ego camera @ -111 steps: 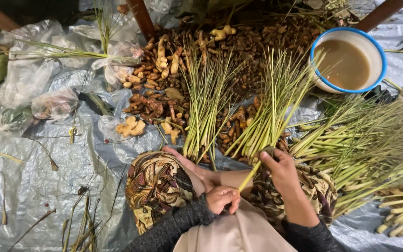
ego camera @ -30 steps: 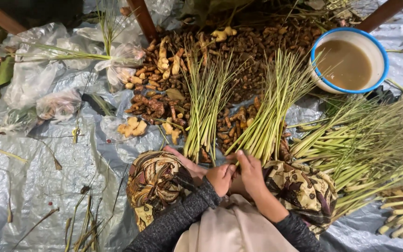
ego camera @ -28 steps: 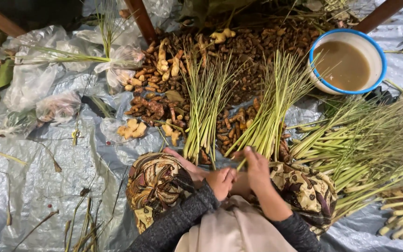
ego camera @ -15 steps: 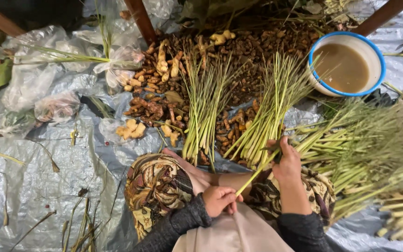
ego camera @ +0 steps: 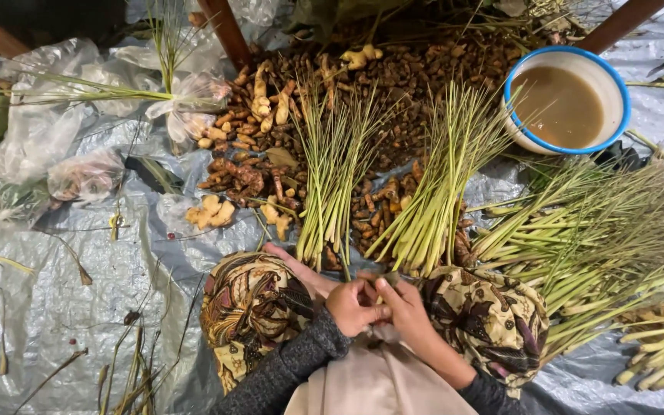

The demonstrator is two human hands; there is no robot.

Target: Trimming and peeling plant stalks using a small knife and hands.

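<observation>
Hands meet between patterned knees: left hand (ego camera: 353, 306) and right hand (ego camera: 403, 301) fingers pressed together, lemongrass bundles (ego camera: 432, 200) just beyond.

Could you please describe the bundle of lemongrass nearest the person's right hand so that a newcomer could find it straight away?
Start at the blue-rimmed bowl of brown liquid at the upper right, then move down and left across the grey tarpaulin. The lemongrass bundle fans up from just above the right hand. It leans to the right, unlike the upright, thinner bundle beside it on the left.
</observation>
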